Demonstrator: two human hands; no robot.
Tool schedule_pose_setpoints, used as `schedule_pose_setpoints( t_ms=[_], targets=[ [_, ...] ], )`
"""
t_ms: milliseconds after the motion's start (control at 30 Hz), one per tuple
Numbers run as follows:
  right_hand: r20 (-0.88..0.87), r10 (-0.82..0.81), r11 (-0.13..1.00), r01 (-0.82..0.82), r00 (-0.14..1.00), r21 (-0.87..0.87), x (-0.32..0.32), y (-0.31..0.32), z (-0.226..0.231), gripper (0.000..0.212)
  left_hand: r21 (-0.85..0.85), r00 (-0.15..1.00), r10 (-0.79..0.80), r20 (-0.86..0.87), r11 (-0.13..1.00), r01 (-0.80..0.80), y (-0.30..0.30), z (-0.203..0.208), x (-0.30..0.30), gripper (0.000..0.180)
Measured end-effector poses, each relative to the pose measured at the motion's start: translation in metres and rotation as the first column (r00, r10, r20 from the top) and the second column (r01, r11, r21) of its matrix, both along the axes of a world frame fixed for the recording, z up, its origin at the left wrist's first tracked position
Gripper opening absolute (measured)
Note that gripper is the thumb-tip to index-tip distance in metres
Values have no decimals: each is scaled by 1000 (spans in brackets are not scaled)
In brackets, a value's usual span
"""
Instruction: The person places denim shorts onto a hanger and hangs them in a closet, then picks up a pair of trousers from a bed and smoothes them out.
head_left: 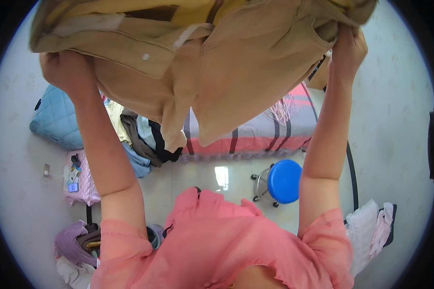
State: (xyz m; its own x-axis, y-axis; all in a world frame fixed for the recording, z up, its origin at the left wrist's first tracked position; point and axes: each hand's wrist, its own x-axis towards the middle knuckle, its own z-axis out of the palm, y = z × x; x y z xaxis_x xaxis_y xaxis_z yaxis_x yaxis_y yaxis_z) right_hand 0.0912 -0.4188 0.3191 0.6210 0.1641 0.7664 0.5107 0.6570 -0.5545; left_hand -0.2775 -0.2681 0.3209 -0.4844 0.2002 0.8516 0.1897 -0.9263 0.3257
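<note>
Both of my arms are raised, stretching a pair of tan trousers (144, 91) wide in front of me. My left hand (67, 70) is closed on the left upper edge, its fingertips hidden by the cloth. Beside the curved pocket, my right hand (349, 48) grips the other upper side. The front hangs unfastened, with a pale round button (145, 57) on its flap. Yellow and brown material (193, 14) shows inside the top. The lower parts dangle, narrowing toward the bed.
A bed (246, 139) with a grey, pink and black striped cover stands ahead, clothes (142, 130) heaped at its left. Nearby are a blue quilted item (58, 120) and a pink quilted cover (86, 178). A blue wheeled stool (285, 181) stands right. Laundry (366, 231) hangs lower right.
</note>
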Motion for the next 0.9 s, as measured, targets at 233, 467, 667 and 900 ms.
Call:
schedule_pose_setpoints(
  t_ms=[233,467,667,900],
  targets=[
    [7,-30,965,31,1000,-260,20,-40,-22,26,-201,945,119,-305,962,-186,-22,-17,-6,22],
    [-139,296,619,-300,945,-726,29,-90,-81,23,-731,852,-398,-341,682,26,-35,-77,-20,24],
    [-475,343,221,-562,810,-797,23,-103,-149,18,-945,698,-672,-248,327,-21,-47,-136,-54,22],
    [-577,301,65,-620,759,-782,40,16,-190,18,-977,699,-699,-148,213,6,51,-166,-24,22]
  ],
)
